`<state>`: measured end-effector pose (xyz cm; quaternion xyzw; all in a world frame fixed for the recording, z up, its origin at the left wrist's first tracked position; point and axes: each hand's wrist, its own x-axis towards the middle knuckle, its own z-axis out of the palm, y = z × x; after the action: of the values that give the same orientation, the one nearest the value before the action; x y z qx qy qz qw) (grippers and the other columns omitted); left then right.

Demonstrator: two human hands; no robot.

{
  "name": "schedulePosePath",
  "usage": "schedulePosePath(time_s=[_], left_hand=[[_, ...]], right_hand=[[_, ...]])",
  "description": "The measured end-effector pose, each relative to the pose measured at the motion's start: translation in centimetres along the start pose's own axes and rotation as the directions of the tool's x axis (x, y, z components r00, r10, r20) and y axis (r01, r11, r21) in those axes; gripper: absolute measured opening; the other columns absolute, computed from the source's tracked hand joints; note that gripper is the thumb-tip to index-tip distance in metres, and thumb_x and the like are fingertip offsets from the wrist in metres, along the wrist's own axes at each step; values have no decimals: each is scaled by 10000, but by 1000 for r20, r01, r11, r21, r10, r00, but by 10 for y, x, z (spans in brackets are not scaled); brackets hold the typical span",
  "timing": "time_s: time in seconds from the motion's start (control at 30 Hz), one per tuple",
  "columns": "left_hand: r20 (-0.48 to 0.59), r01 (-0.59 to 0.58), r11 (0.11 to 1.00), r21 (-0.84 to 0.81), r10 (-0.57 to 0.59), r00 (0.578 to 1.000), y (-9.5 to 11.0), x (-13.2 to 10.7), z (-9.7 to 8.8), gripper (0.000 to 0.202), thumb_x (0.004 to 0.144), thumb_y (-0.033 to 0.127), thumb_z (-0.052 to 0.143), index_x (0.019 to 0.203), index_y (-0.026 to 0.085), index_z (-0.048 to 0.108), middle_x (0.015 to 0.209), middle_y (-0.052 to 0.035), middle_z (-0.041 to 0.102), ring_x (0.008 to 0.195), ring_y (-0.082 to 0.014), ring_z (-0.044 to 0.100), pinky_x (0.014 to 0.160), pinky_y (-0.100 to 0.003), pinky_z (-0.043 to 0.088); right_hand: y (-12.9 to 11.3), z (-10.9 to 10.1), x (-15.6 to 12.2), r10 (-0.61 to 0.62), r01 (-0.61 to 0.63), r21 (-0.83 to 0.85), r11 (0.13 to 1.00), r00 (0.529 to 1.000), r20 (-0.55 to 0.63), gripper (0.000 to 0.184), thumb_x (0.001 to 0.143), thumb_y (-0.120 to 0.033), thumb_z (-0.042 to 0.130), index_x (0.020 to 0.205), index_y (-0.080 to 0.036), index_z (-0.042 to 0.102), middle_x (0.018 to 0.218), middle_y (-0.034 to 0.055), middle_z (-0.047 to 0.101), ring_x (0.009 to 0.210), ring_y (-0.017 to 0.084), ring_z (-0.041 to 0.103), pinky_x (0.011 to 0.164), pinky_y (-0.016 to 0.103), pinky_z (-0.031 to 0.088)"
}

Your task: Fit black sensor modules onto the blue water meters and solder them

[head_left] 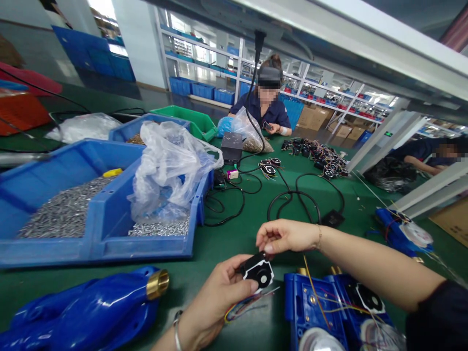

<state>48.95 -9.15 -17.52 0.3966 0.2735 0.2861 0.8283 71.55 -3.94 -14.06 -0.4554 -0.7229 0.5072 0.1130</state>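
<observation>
Pinching black module (260, 274), left fingers (241, 291) curled

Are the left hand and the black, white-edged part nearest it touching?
Touching. The head view shows the left hand gripping the black, white-edged part, thumb over its lower edge.

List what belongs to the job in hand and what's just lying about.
Likely job:
black module in left hand, right hand at its edge
open blue housings

Probably just lying about:
clear plastic bag draped over a blue bin
dark box
yellow piece
</observation>
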Motion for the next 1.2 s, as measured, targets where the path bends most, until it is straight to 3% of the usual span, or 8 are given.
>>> schedulePosePath(time_s=[0.07, 0.23, 0.4, 0.57, 0.73, 0.83, 0.93, 1.2], left_hand=[[-15, 22, 999, -25, -23, 1000, -2, 1, -2, 416, 648, 213, 766, 1026, 124, 618, 918, -85, 617, 749, -168, 560, 685, -247, 465], [-8, 47, 996, -71, -48, 999, -4, 4, -3, 414, 635, 225, 778, 999, 120, 610, 902, -78, 616, 748, -160, 565, 680, -231, 464], [-2, 63, 997, -33, -63, 998, 0, 0, 2, 382, 665, 211, 747, 997, 100, 596, 890, -81, 612, 745, -150, 563, 673, -216, 454], [9, 57, 998, -18, -57, 998, -2, -2, 3, 374, 701, 219, 726, 1007, 103, 546, 886, -75, 593, 721, -138, 550, 619, -208, 453], [26, 43, 999, -10, -43, 999, -8, 2, 2, 385, 667, 247, 766, 905, 110, 495, 813, -65, 588, 655, -139, 542, 561, -219, 461], [43, 52, 999, 3, -53, 998, -9, 3, 5, 386, 649, 236, 772, 879, 94, 496, 777, -61, 580, 627, -135, 536, 553, -222, 460], [71, 51, 999, 19, -52, 996, -7, 1, 11, 404, 653, 217, 757, 942, 84, 509, 817, -64, 576, 639, -129, 529, 561, -221, 467], [109, 24, 998, 61, -31, 994, -2, -9, 18, 412, 680, 217, 733, 989, 73, 502, 830, -75, 573, 653, -134, 532, 561, -225, 477]], right_hand=[[10, -19, 4, 91, -95, -32, 995, 989, -113, 283, 895, -380, 517, 979, -110, 529, 842, 38, 580, 707, 114, 572, 647, 261, 495], [23, -64, 16, 236, -291, -90, 953, 893, -382, 271, 907, -342, 504, 1047, -114, 544, 1018, 88, 551, 868, 160, 559, 758, 324, 500], [18, -64, 23, 262, -333, -69, 940, 840, -474, 321, 890, -336, 534, 1116, -107, 521, 1094, 106, 527, 949, 194, 547, 809, 368, 491], [12, -59, 25, 216, -266, -32, 963, 841, -496, 297, 895, -332, 526, 1107, -125, 523, 1087, 87, 528, 943, 190, 546, 805, 368, 490], [-10, -26, 16, 38, -39, 7, 999, 902, -431, 178, 873, -266, 542, 963, -113, 532, 927, 44, 540, 836, 152, 534, 759, 328, 472], [-33, 15, 3, -93, 124, 121, 985, 968, -233, 150, 803, -227, 603, 870, -124, 517, 786, 0, 534, 726, 108, 514, 701, 255, 449], [-49, 45, -5, -155, 166, 239, 957, 986, -64, 194, 769, -267, 620, 838, -126, 506, 716, -14, 525, 635, 85, 484, 609, 212, 420], [-58, 49, -14, -169, 180, 197, 964, 983, -75, 186, 760, -245, 624, 803, -131, 484, 694, -20, 492, 602, 80, 423, 569, 205, 365]])
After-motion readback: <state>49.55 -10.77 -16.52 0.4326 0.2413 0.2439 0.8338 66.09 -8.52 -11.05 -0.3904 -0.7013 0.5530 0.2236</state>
